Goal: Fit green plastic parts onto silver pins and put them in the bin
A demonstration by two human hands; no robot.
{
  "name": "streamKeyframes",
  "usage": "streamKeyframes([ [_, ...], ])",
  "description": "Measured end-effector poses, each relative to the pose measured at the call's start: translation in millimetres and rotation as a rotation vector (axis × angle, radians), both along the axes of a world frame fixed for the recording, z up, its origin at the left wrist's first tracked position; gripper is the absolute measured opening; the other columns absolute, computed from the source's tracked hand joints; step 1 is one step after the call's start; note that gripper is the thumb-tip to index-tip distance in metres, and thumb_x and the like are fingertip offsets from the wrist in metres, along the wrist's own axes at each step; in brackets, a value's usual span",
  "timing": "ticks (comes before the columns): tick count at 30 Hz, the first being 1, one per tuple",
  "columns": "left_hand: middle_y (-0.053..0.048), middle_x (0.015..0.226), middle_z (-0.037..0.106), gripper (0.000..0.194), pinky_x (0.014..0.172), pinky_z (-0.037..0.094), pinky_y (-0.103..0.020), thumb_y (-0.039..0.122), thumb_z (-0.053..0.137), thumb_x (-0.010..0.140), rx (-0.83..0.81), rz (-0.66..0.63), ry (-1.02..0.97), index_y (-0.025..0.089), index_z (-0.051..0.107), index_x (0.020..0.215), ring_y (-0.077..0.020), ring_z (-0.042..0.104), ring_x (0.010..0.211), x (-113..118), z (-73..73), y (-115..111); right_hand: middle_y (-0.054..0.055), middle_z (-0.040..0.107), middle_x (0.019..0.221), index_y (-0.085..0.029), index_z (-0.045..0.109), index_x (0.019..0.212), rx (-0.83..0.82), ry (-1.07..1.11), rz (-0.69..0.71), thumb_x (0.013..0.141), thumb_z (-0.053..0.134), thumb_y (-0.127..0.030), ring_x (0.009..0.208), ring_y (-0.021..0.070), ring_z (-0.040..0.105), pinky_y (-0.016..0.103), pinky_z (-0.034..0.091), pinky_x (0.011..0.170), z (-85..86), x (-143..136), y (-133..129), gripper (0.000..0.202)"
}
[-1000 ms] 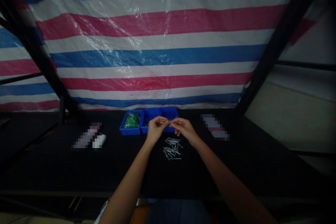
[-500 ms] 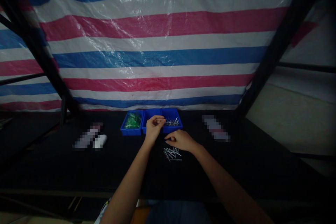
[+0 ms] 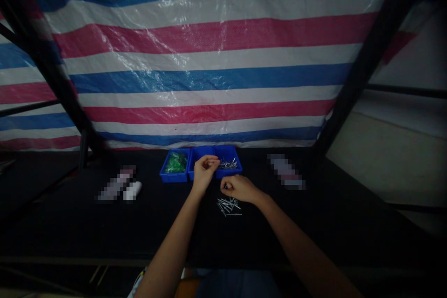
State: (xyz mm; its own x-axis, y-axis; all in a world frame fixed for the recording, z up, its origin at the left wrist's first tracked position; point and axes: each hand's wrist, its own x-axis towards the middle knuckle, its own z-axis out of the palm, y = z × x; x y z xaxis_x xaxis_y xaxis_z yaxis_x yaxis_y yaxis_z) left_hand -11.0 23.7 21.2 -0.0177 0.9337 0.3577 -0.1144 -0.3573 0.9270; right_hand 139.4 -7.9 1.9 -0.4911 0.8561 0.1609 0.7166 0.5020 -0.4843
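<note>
My left hand [image 3: 205, 171] is raised in front of the middle blue bin [image 3: 201, 151], its thumb and fingertips pinched together. Whatever is between them, if anything, is too small to make out. Those fingertips reach the left side of the right blue bin [image 3: 226, 151], which holds a heap of small silvery metal pins [image 3: 229, 164]. Just in front of that bin, my right hand [image 3: 240, 188] is closed, fingers curled against the thumb; its contents are hidden. Below it a loose pile of thin, nail-like metal pins [image 3: 227, 206] lies on the black table [image 3: 167, 228].
The left blue bin [image 3: 174, 178] holds green items in clear plastic. A white rounded object [image 3: 135, 189] and a blurred-out item [image 3: 117, 185] lie at the left, another blurred-out item [image 3: 286, 172] at the right. Behind the table hangs a striped tarp [image 3: 209, 74] between dark posts.
My right hand's fingers have curled in more tightly, and the hand has shifted a little. My left hand keeps its pinch in nearly the same place. The view has tilted slightly.
</note>
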Motion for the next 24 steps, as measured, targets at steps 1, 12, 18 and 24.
streamKeyframes([
  [1, -0.001, 0.061, 0.059, 0.022, 0.053, 0.040, -0.020, 0.027, 0.071, 0.060, -0.001, -0.001, 0.001, 0.013, 0.062, 0.074, -0.0094, 0.052, 0.056, -0.1, -0.1, 0.2, -0.005, 0.057, 0.059, -0.022, 0.062, 0.080, -0.001, 0.009, -0.001, 0.072, 0.057, -0.024, 0.053, 0.0086, 0.049, 0.019, 0.025, 0.049, 0.2, 0.1, -0.1, 0.009],
  [12, -0.001, 0.061, 0.059, 0.022, 0.053, 0.038, -0.019, 0.025, 0.072, 0.059, -0.023, 0.003, -0.035, 0.012, 0.063, 0.074, -0.0081, 0.051, 0.055, 1.9, 4.1, -5.1, -0.006, 0.050, 0.054, -0.018, 0.057, 0.081, -0.103, 0.200, 0.054, 0.075, 0.055, -0.023, 0.050, 0.0074, 0.044, 0.019, 0.025, 0.048, -9.4, 0.7, 4.9, 0.008],
  [18, 0.000, 0.059, 0.058, 0.020, 0.054, 0.039, -0.020, 0.025, 0.071, 0.060, -0.012, -0.008, -0.031, 0.012, 0.062, 0.074, -0.0081, 0.050, 0.054, 3.1, 4.2, -5.2, -0.006, 0.048, 0.052, -0.018, 0.057, 0.078, -0.159, 0.352, 0.074, 0.073, 0.058, -0.026, 0.048, 0.0079, 0.041, 0.020, 0.025, 0.047, -16.8, -0.2, 9.3, 0.010],
  [24, 0.000, 0.060, 0.058, 0.020, 0.055, 0.039, -0.020, 0.025, 0.070, 0.061, 0.008, -0.028, -0.015, 0.012, 0.062, 0.075, -0.0083, 0.050, 0.056, 2.8, 3.8, -5.2, -0.008, 0.038, 0.048, -0.017, 0.054, 0.074, -0.255, 0.623, 0.109, 0.071, 0.060, -0.032, 0.044, 0.0063, 0.034, 0.020, 0.024, 0.044, -11.0, -4.7, 10.0, 0.017],
])
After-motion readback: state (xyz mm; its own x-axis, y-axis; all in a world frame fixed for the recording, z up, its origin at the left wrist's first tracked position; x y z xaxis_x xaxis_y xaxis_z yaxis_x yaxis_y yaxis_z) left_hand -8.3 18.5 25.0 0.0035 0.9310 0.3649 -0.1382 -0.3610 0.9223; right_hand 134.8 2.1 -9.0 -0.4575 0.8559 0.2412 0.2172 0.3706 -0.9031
